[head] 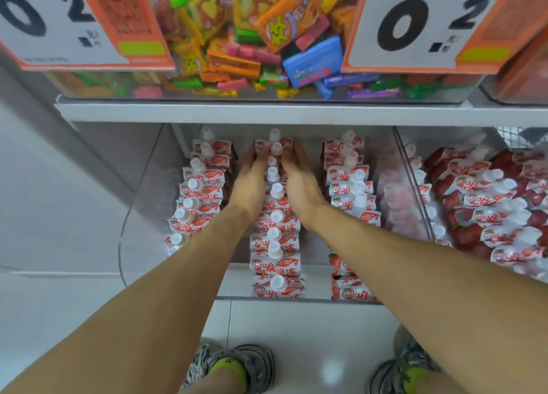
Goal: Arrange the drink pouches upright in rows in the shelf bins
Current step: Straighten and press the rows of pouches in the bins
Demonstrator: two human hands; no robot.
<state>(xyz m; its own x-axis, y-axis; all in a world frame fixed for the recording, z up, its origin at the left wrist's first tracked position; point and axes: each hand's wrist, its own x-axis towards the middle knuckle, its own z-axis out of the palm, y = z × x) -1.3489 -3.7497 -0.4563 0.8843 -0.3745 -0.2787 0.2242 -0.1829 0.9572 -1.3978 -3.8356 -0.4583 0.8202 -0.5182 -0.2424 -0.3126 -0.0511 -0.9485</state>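
The drink pouches point(277, 245), red and white with white screw caps, stand upright in a clear shelf bin point(142, 203) in three rows running from the bin's front edge to its back. The middle row point(276, 263) reaches the front edge; the left row point(195, 198) lies along the bin's left wall and the right row point(351, 192) along its right wall. Near the back of the middle row, the left hand point(250, 180) presses against the row's left side and the right hand point(298, 183) against its right side, fingers fairly straight and pointing toward the back, so the rear pouches sit squeezed between the two palms. Whether any fingertip hooks round a pouch cannot be told.

To the right, past a clear divider, a second bin point(415, 186) holds more pouches point(486, 203), lying loose and tilted. On the shelf point(267, 113) above, a clear tub of mixed sweets point(255, 43) stands between two price cards point(415, 25). Below, two shoes point(237, 367) stand on a pale tiled floor point(311, 334).
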